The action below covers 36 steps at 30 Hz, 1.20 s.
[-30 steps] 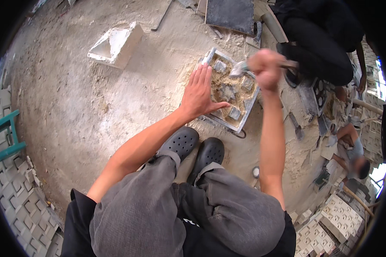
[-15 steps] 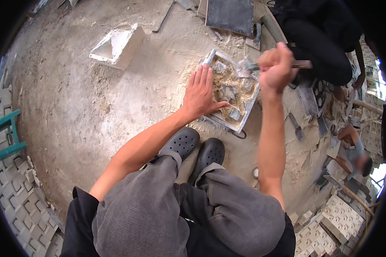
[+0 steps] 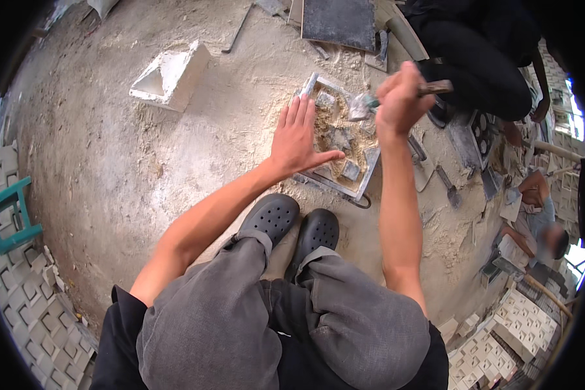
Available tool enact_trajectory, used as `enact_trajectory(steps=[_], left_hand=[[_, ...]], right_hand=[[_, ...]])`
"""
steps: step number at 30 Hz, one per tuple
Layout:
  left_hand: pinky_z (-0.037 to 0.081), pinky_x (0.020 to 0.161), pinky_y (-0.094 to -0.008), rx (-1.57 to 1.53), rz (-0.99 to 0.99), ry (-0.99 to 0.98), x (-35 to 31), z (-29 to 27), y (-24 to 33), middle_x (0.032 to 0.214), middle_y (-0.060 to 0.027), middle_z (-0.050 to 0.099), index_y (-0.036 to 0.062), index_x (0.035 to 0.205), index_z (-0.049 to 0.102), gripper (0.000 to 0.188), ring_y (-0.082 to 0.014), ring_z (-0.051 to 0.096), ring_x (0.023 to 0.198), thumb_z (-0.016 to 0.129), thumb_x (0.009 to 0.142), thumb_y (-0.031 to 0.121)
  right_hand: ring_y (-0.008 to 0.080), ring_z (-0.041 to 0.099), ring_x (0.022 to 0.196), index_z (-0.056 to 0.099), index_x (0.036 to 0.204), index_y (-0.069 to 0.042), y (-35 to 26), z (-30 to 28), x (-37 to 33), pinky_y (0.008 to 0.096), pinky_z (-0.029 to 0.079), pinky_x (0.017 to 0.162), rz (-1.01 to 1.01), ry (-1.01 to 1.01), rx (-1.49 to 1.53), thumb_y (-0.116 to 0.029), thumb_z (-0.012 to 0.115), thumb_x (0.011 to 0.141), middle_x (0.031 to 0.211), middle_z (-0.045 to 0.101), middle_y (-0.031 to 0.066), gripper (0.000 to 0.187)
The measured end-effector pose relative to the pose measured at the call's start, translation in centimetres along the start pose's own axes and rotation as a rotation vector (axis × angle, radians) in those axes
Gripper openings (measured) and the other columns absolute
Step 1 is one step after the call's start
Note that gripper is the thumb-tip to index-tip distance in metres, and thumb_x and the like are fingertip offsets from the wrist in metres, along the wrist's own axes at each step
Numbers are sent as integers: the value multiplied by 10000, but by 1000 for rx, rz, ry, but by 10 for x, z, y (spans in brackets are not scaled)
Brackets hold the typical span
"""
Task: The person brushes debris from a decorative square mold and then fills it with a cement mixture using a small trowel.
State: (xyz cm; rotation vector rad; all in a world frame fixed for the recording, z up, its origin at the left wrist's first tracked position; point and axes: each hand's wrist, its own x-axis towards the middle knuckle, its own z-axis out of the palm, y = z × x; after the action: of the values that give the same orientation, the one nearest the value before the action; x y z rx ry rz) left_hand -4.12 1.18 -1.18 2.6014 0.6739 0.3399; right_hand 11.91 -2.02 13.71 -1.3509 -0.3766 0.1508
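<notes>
On the ground before me lies a square metal mould (image 3: 366, 181), a rimmed frame with metal block shapes inside and sandy tan powder around them. A star-shaped block (image 3: 338, 138) sits near its middle. My left hand (image 3: 296, 140) rests flat along the mould's left edge, fingers together and thumb stretched over the inside. My right hand (image 3: 400, 104) is closed round the handle of a short hammer (image 3: 361, 106), over the mould's right side. The hammer's pale head points left over the mould; motion blurs it, and I cannot tell if it touches.
A white block with a triangular hollow (image 3: 175, 75) stands far left. Beyond the mould lies a dark board (image 3: 338, 25). A trowel (image 3: 448, 185) lies to the right. Two people crouch at the right. A green stool (image 3: 13, 214) and stacked patterned blocks (image 3: 26, 299) line the left.
The right hand and hammer have moved slightly left in view, the hammer still over the mould. The left hand stays on the mould's edge. The whole view has shifted a little.
</notes>
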Motion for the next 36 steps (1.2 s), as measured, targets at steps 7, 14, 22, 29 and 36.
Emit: enact_trajectory(steps=[7, 14, 22, 29, 36], left_hand=[[146, 1267, -461, 186, 329, -121, 73, -14, -11, 1616, -298, 251, -160, 1518, 238, 1513, -392, 205, 1536, 458, 605, 1027], [118, 1282, -419, 313, 464, -270, 62, 2, -16, 1659, -216, 211, -81, 1569, 194, 1354, -328, 160, 1556, 271, 746, 991], [193, 1259, -457, 42, 282, -148, -13, -20, -27, 1603, -252, 319, -50, 1548, 294, 1062, -363, 257, 1524, 529, 893, 753], [191, 1252, -479, -16, 93, 22, -18, -11, -21, 1589, -319, 280, -107, 1532, 251, 1183, -412, 239, 1518, 624, 824, 763], [152, 1256, -497, 29, 36, -5, -24, -9, -31, 1604, -317, 249, -131, 1531, 209, 1314, -428, 204, 1526, 609, 755, 851]], right_hand=[[119, 471, 462, 446, 572, -72, 87, -10, -7, 323, 352, 480, 17, 90, -185, -298, 515, 1001, 478, 480, 6, 489], [99, 353, 381, 371, 574, -131, 57, -29, 1, 293, 264, 379, 167, -32, 243, -223, 600, 961, 479, 390, -21, 459], [115, 346, 412, 359, 602, -77, -19, -35, 23, 277, 266, 395, -105, -528, 362, -249, 505, 1032, 520, 362, 35, 486], [93, 311, 397, 360, 558, -67, 56, -41, 8, 266, 265, 369, -209, -752, 339, -107, 417, 986, 495, 376, 44, 434], [79, 329, 421, 344, 551, -65, 49, -16, 1, 268, 243, 392, -67, -750, 260, -147, 464, 1007, 513, 396, 21, 478]])
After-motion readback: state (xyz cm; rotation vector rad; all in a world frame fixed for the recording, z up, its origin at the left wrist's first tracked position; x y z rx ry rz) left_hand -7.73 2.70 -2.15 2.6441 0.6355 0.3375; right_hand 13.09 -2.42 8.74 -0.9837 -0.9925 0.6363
